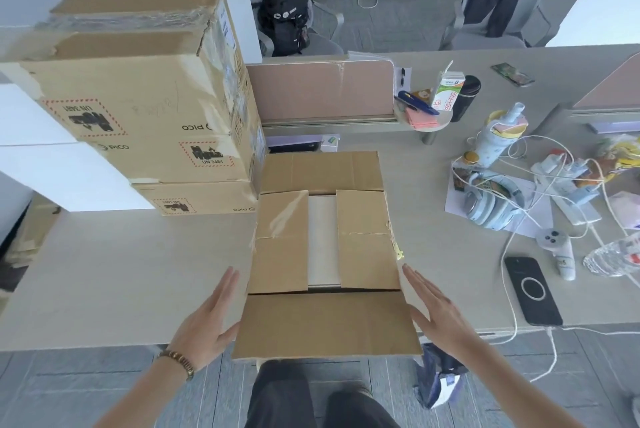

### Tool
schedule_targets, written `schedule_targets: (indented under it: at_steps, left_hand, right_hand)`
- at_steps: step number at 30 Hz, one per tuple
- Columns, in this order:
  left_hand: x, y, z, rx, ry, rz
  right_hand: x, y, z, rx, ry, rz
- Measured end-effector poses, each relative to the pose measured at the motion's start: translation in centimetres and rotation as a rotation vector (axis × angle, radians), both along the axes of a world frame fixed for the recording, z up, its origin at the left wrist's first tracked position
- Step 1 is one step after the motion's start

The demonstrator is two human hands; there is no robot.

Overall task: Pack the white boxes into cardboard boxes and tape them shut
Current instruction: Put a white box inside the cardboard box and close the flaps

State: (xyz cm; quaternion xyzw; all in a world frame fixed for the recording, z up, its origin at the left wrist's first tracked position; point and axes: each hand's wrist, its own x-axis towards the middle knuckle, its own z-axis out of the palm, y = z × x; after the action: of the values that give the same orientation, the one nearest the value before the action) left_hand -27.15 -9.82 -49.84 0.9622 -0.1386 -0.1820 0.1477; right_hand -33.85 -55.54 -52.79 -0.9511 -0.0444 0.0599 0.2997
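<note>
The cardboard box [325, 254], a white box [322, 240] showing between its folded side flaps, is flanked at nine and three o'clock by the left hand [207, 323] and right hand [436, 313], fingers spread, nothing gripped (long flaps unfolded, so they could spring up untaped).

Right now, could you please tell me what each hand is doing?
Left hand: open, fingers straight, beside the cardboard box, holding nothing.
Right hand: open, fingers straight, on the other side, holding nothing.
</note>
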Motion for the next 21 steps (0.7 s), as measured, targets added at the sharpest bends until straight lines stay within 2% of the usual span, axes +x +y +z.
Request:
schedule_targets:
  at_steps: [2, 4, 9, 13, 17, 21]
  left_hand:
    - [-0.5, -0.1, -0.4, -0.022, 0.008, 0.043]
    - [-0.5, -0.4, -0.6, -0.127, -0.016, 0.105]
    - [1.2, -4.3, 1.4, -0.395, -0.169, 0.304]
    - [3.9, -6.8, 1.0, -0.291, -0.290, 0.192]
    - [6.0, -8.9, -0.7, -0.188, -0.207, 0.139]
    - [7.9, -9.4, -2.0, -0.150, -0.106, 0.222]
  right_hand:
    - [-0.5, 0.2, 0.0, 0.015, 0.061, -0.047]
    - [-0.4, 0.6, 0.1, 0.062, 0.092, -0.122]
    - [2.4, 2.9, 1.0, 0.231, 0.030, -0.329]
    - [5.7, 5.6, 2.0, 0.256, 0.035, -0.381]
    - [8.0, 7.0, 1.8, 0.217, 0.167, -0.406]
    - [10.3, 7.0, 1.2, 0.163, 0.205, -0.438]
